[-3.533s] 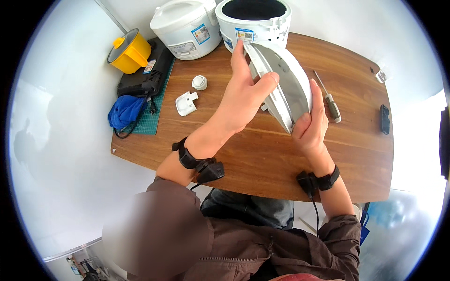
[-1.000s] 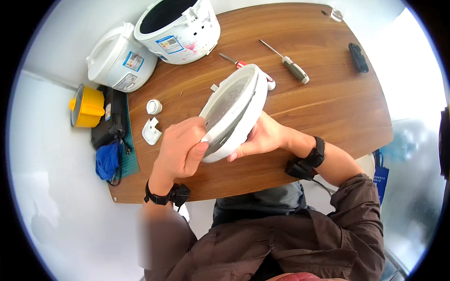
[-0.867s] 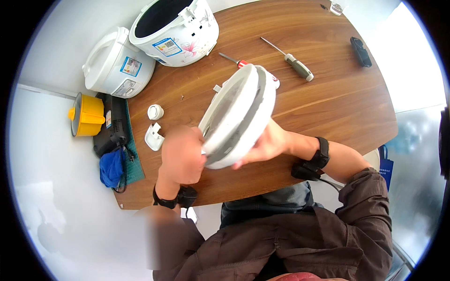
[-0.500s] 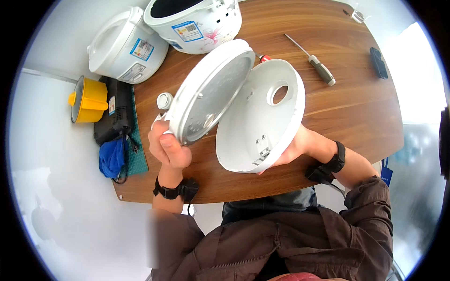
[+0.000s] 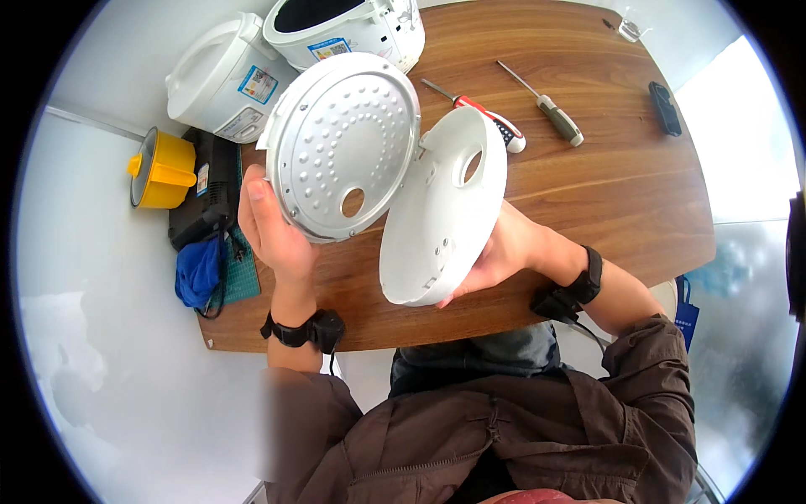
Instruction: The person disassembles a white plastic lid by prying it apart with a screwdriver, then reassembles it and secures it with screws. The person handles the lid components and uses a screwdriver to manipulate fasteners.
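My left hand (image 5: 275,225) grips the lower left rim of a rice cooker's inner lid (image 5: 332,147), a round white-rimmed piece with a dimpled metal plate and a round hole near its lower edge. My right hand (image 5: 497,252) is closed round the outer side of a white plastic lid shell (image 5: 437,223), whose hollow inside faces left. A round opening shows in its upper part, with small screw posts and slots lower down. The two pieces meet or overlap near the shell's upper left edge; whether they are joined there I cannot tell. Both are held above the table.
A red-and-white screwdriver (image 5: 495,122) and a grey-green screwdriver (image 5: 561,120) lie beyond the shell on the wooden table (image 5: 621,193). Far left stand a closed rice cooker (image 5: 222,80) and a lidless one (image 5: 395,42). A yellow container (image 5: 164,168), black case (image 5: 206,189) and blue cloth (image 5: 198,273) sit left.
The inner lid has tipped so its dimpled face and hole turn toward me. The shell has swung left and narrowed in view, uncovering the red-and-white screwdriver.
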{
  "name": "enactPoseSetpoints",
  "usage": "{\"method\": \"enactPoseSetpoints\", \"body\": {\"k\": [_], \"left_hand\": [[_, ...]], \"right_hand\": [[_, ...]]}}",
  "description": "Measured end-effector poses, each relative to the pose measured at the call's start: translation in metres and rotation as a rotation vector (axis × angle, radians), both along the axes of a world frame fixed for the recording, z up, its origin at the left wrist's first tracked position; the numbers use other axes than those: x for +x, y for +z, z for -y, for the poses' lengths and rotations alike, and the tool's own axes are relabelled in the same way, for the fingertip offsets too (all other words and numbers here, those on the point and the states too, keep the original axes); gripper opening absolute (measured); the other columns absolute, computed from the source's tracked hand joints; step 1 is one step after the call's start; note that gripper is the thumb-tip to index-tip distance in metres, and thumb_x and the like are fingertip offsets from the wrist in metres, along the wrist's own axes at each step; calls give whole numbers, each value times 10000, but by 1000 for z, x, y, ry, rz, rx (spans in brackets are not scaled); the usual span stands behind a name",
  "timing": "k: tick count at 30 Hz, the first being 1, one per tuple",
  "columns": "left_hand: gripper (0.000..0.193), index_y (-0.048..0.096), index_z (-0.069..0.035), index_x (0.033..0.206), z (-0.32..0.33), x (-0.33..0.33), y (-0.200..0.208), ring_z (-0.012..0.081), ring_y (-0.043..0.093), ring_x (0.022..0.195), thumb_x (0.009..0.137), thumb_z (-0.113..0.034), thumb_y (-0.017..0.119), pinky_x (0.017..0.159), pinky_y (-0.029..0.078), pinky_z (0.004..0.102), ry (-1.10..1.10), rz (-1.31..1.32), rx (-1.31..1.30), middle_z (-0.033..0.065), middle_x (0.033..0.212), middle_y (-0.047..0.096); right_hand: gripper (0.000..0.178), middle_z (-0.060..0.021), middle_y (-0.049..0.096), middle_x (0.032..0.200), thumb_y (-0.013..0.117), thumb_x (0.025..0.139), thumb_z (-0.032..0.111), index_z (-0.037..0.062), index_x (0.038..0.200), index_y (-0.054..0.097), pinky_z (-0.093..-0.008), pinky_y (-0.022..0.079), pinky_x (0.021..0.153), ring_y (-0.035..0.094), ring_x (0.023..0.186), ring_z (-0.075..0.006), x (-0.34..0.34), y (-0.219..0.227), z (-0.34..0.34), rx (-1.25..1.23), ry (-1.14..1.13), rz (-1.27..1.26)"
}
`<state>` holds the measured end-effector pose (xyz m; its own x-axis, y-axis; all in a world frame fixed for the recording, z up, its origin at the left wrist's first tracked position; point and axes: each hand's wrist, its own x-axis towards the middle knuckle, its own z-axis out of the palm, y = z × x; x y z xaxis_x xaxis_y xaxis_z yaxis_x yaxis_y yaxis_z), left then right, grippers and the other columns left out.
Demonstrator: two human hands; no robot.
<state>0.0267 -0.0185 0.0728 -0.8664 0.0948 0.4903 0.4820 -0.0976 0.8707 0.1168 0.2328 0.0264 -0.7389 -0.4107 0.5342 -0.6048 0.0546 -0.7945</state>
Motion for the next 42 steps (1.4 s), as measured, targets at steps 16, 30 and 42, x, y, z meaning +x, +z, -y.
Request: {"method": "enactPoseSetpoints", "body": {"k": [16,30,42], "left_hand": [[551,460,7,1469,27,-31,-16,315,556,1331,1131,-390,283,1136,443,470,-13,281,447,177,1475,540],[528,546,8,1422,11,-34,-21,312,617,1267,1118,-369,337,1117,457,459,38,523,629,169,1415,620],[528,542,-10,1417,15,-36,-28,303,620,1257,1127,-371,291,1088,490,458,-47,556,639,166,1403,619]], "right_hand": [[959,-120,655,1295,1021,632,350,15,1389,536,-436,487,1055,611,1211,-253,4,-14,-32,-39,-18,215],[435,-100,636,1331,813,796,156,127,1221,721,-522,362,1137,483,1303,-411,-16,-26,-29,514,-300,-180],[371,-164,595,1340,728,861,73,68,1230,691,-517,404,1054,495,1244,-412,-15,-32,-33,631,-439,-199]]}}
